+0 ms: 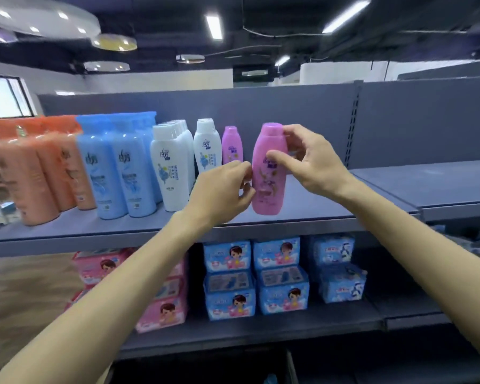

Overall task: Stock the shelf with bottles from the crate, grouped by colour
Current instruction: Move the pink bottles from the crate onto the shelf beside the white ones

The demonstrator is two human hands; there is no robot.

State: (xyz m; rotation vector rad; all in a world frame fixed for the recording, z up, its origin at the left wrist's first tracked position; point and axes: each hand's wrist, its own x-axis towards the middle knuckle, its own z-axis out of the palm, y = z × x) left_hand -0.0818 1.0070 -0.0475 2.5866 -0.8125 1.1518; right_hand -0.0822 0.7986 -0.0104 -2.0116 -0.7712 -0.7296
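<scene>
Currently, held item: a pink bottle (269, 170), upright, at the front of the upper shelf (311, 214), its base at or just above the shelf board; contact cannot be told.
Right hand: the right hand (311, 159) grasps the pink bottle near the top, fingers at the cap and thumb across the label.
Left hand: the left hand (222, 187) pinches the bottle's left side lower down with curled fingers.
Pink group: a second pink bottle (232, 145) stands farther back, just left of the held one.
White group: white bottles (175, 162) in rows, left of the pink ones.
Blue group: blue bottles (117, 164) beside the white.
Orange group: orange bottles (39, 167) at the far left.
Lower shelf: pink packs (161, 311) and blue packs (280, 275), stacked.
</scene>
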